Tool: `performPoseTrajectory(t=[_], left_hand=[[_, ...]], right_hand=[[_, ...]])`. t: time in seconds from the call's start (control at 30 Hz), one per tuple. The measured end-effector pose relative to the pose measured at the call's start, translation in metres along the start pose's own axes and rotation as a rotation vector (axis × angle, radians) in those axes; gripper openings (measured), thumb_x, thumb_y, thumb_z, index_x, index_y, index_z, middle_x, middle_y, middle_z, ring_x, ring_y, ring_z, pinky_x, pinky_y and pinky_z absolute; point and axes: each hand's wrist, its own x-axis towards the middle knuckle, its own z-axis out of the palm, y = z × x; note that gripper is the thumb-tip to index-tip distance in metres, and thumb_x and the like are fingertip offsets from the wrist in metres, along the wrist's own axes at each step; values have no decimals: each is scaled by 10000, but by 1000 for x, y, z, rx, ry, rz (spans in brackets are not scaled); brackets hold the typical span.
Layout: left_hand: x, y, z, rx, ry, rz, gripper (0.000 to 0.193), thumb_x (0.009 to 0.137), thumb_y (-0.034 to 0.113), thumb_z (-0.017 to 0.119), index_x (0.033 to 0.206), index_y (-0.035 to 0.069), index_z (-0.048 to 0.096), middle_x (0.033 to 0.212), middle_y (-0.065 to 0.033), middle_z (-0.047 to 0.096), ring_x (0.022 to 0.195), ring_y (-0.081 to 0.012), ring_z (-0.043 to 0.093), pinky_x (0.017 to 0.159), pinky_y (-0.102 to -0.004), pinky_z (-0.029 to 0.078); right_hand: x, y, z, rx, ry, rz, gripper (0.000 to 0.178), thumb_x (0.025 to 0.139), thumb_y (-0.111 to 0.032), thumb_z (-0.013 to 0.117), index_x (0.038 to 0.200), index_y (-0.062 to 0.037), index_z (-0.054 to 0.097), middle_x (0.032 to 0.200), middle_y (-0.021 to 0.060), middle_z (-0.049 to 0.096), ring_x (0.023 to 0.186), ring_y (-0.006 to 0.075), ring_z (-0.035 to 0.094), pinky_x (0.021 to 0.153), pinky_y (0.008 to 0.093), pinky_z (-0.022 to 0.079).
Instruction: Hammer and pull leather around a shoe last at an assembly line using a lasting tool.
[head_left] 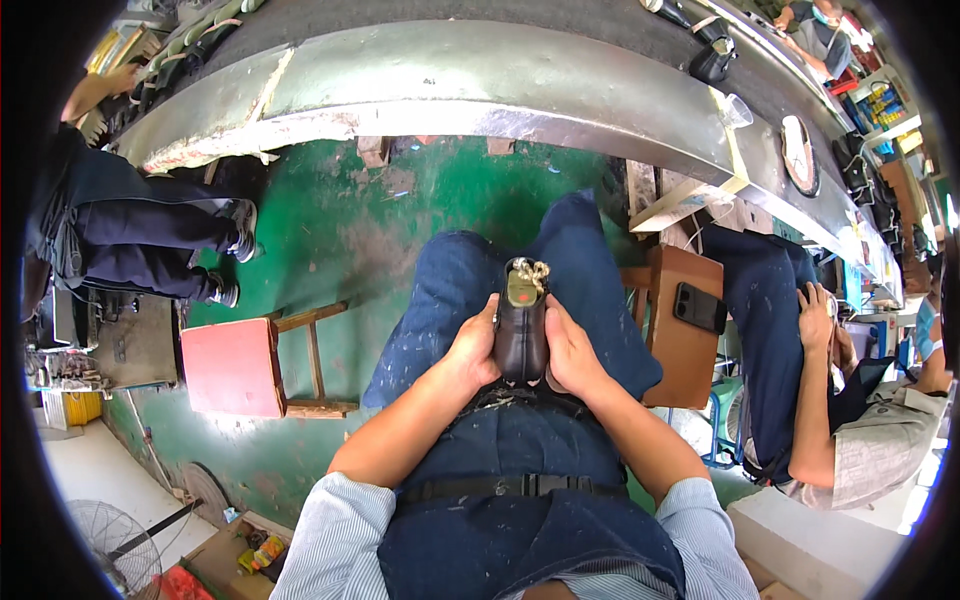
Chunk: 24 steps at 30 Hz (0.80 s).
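Observation:
A black leather shoe (521, 348) is held upright between my two hands, just above my lap. Its opening shows a greenish shoe last (524, 290) with a small red mark, and a gold-coloured piece like a chain or cord (538, 272) lies at the top. My left hand (477, 346) is closed along the shoe's left side. Against the opposite side, my right hand (572, 352) presses with its fingers curled underneath, partly hidden. The sole cannot be seen.
A metal-edged conveyor bench (430, 85) runs across the front, carrying black shoes (712, 58) and a light insole-like shoe part (798, 155). Wooden stools (232, 368) stand either side; a phone (700, 308) lies on the right one. Co-workers sit left and right. A fan (112, 545) stands lower left.

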Motion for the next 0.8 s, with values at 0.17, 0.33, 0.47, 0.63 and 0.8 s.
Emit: performPoseTrajectory(t=[0.17,0.33,0.47,0.63,0.8], left_hand=[[-28,-12,44,335,323,449,657,1047,313,423,1554,105,61,1441,-178,416,1265,-278,495,1008,-419,474],[-42,16,64,597,-57,789,725,1043,207,462,1564,129,-36,1488,-176,361,1339,-244,407,1071,-407,393],[-34,62,60,646,-222,727,548,1016,96,492,1508,75,252,1360,-156,514,1207,-249,554,980,-377,467],[-13,93,14,672,-34,598,387,1006,54,501,1385,22,428,1266,-146,594,1125,-230,610,945,-332,492],[-15,127,9,696,114,500,335,998,43,518,1329,2,486,1252,-151,604,1113,-226,617,942,-321,496]], right_hand=[[-21,-33,-19,-75,-218,-182,963,789,-271,771,1513,15,203,1493,183,382,1407,276,353,1155,378,286],[1,-67,-43,540,0,-187,793,807,-182,731,1466,21,339,1417,172,493,1295,251,497,1105,391,371],[61,-111,-113,994,-58,-85,606,906,-345,530,1381,18,431,1301,206,582,1054,362,645,860,488,555],[215,-147,-205,802,559,-301,519,960,-384,520,1282,22,499,1153,169,651,821,326,680,697,505,566],[367,-129,-328,-241,985,-330,561,889,-370,673,1200,67,507,1008,187,680,909,346,678,785,447,536]])
